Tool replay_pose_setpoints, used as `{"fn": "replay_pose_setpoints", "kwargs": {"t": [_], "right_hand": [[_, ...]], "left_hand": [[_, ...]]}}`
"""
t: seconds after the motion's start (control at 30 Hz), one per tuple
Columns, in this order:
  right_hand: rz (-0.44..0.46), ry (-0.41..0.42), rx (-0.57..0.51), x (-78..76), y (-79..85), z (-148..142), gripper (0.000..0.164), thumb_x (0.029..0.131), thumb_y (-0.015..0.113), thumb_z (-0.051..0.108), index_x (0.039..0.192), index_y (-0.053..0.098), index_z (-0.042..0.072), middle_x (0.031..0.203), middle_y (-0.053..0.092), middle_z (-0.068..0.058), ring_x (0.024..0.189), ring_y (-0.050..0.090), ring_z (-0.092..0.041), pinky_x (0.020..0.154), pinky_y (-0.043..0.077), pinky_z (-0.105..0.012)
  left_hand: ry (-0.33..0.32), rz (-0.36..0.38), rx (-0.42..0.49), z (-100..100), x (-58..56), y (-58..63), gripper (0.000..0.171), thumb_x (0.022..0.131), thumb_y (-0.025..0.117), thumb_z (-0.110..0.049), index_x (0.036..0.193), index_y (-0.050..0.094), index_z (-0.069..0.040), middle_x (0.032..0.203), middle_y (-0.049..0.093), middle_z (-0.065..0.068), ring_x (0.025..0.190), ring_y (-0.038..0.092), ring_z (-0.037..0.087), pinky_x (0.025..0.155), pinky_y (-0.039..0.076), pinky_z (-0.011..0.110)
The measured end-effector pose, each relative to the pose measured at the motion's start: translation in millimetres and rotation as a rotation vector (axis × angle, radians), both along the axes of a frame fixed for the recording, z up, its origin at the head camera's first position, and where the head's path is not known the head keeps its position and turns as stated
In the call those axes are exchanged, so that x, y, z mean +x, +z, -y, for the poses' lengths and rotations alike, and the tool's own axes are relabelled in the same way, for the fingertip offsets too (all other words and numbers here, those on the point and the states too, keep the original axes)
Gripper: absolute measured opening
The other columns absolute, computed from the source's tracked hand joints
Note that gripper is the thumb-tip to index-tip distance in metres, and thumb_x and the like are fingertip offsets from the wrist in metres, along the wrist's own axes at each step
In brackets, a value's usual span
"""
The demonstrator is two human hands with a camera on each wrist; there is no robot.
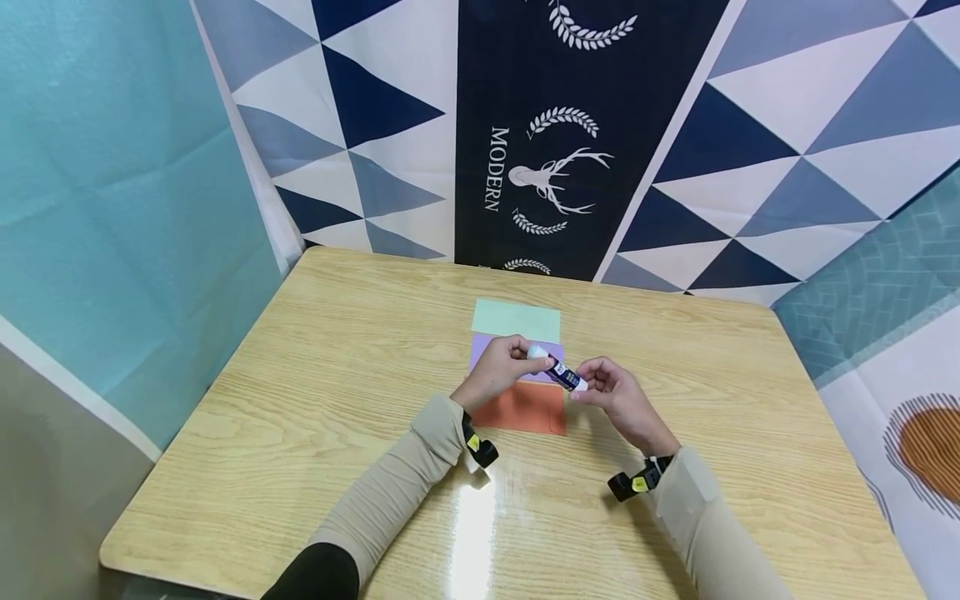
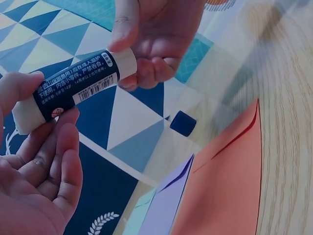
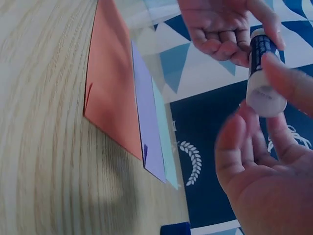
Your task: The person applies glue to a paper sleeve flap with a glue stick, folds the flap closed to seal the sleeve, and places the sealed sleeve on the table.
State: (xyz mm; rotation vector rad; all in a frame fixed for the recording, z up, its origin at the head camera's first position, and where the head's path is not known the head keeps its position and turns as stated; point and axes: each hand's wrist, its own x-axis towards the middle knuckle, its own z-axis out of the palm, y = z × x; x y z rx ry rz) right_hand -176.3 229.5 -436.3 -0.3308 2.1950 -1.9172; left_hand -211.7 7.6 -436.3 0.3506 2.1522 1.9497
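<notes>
A glue stick with a dark blue label and white ends is held up in the air between both hands. My left hand pinches its uncapped white end between thumb and fingers. At the other end, my right hand grips the white base with thumb and fingertips. Below the hands lie three paper envelopes: a mint one, a purple one and an orange one. In the left wrist view, a dark blue cap stands on the table near the envelopes; the right hand hides it in the head view.
The wood-grain table carries the envelopes near its middle. A patterned cloth hangs behind the far edge, and a teal sheet hangs at the left side.
</notes>
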Motion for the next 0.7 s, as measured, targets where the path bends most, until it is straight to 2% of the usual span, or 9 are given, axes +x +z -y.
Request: {"fn": "replay_pose_setpoints", "kwargs": {"t": [0.1,0.23,0.3,0.37,0.43,0.53,0.63,0.7], "right_hand": [[0.022,0.051,-0.042,-0.5,-1.5,-2.3,0.022,0.091,0.065,0.002,0.110,0.055,0.008,0.094,0.061,0.007,0.081,0.059,-0.005,0.075,0.053,-0.020],[0.069,0.128,-0.194,-1.4,-2.6,-7.7,0.011,0.099,0.054,0.009,0.111,0.054,0.007,0.098,0.067,0.003,0.085,0.067,-0.008,0.080,0.056,-0.023],[0.080,0.153,-0.248,-1.5,-2.4,-10.5,0.010,0.100,0.052,0.009,0.110,0.055,0.007,0.097,0.068,0.002,0.086,0.068,-0.009,0.081,0.057,-0.024],[0.077,0.162,-0.256,-1.5,-1.5,-12.3,0.009,0.100,0.053,0.007,0.108,0.056,0.006,0.095,0.068,0.001,0.085,0.068,-0.009,0.080,0.057,-0.024],[0.064,0.144,-0.212,-1.5,-0.5,-13.0,0.008,0.097,0.057,0.004,0.105,0.057,0.006,0.091,0.066,0.002,0.082,0.066,-0.008,0.078,0.056,-0.022],[0.015,0.077,-0.060,-1.1,2.0,-11.5,0.013,0.091,0.065,0.002,0.100,0.057,0.007,0.088,0.062,0.004,0.077,0.061,-0.005,0.072,0.053,-0.020],[-0.028,0.016,0.078,0.0,4.8,-7.4,0.021,0.084,0.072,0.001,0.097,0.056,0.004,0.088,0.060,0.005,0.074,0.058,-0.004,0.068,0.051,-0.020],[-0.043,-0.001,0.124,1.0,6.5,-5.0,0.026,0.081,0.075,0.000,0.098,0.055,0.000,0.089,0.060,0.006,0.073,0.057,-0.004,0.067,0.052,-0.021]], "left_hand": [[0.013,0.005,0.009,0.0,0.6,1.7,0.021,0.085,0.076,-0.020,0.091,0.064,-0.003,0.084,0.072,0.007,0.075,0.062,0.011,0.067,0.044,0.024],[-0.003,-0.005,0.031,1.2,0.3,3.0,0.020,0.086,0.074,-0.016,0.094,0.063,-0.002,0.088,0.071,0.010,0.074,0.060,0.006,0.072,0.047,0.031],[-0.023,-0.007,0.049,1.6,-0.2,2.9,0.020,0.087,0.074,-0.014,0.096,0.062,-0.001,0.089,0.071,0.010,0.075,0.060,0.005,0.077,0.050,0.038],[-0.040,-0.010,0.059,1.8,-0.1,2.9,0.020,0.086,0.074,-0.013,0.097,0.062,-0.001,0.088,0.070,0.008,0.075,0.060,0.005,0.081,0.051,0.043],[-0.051,-0.012,0.064,1.8,0.3,2.9,0.020,0.086,0.074,-0.012,0.097,0.063,0.000,0.086,0.070,0.006,0.075,0.060,0.005,0.081,0.052,0.043],[-0.051,-0.013,0.048,1.1,1.0,2.6,0.020,0.086,0.075,-0.014,0.096,0.064,-0.001,0.081,0.068,0.001,0.073,0.057,0.008,0.073,0.050,0.031],[-0.041,-0.003,0.027,-0.1,1.5,2.1,0.020,0.086,0.075,-0.019,0.092,0.064,-0.003,0.075,0.065,-0.004,0.074,0.056,0.017,0.063,0.041,0.022],[-0.032,0.002,0.017,-0.6,2.0,2.2,0.021,0.085,0.076,-0.020,0.091,0.064,-0.004,0.074,0.064,-0.005,0.076,0.057,0.023,0.061,0.039,0.021]]}}
